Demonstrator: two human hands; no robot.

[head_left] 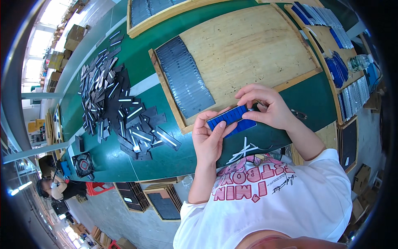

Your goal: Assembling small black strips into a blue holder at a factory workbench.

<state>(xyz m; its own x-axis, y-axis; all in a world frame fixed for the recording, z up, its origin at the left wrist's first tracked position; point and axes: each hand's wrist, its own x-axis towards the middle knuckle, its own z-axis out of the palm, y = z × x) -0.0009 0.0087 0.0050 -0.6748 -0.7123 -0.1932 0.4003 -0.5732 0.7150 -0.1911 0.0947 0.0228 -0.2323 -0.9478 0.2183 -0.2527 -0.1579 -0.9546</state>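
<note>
A small flat rectangular panel with blue segments and a dark edge is held up just above the table's near edge. My left hand grips its left end, thumb on the blue face and fingers behind. At the right end, my right hand pinches the panel with its thumb, while the other fingers curl above. A second blue piece shows beneath the panel; whether it is also held I cannot tell. Thin white strips lie on the table near my body. A dark-handled tool shows beside my right wrist.
A wooden tray holds a block of dark panels along its left side. Loose dark pieces with white strips are heaped at left. A small fan stands near the left edge. Right-hand trays hold stacked pieces and a plastic bottle.
</note>
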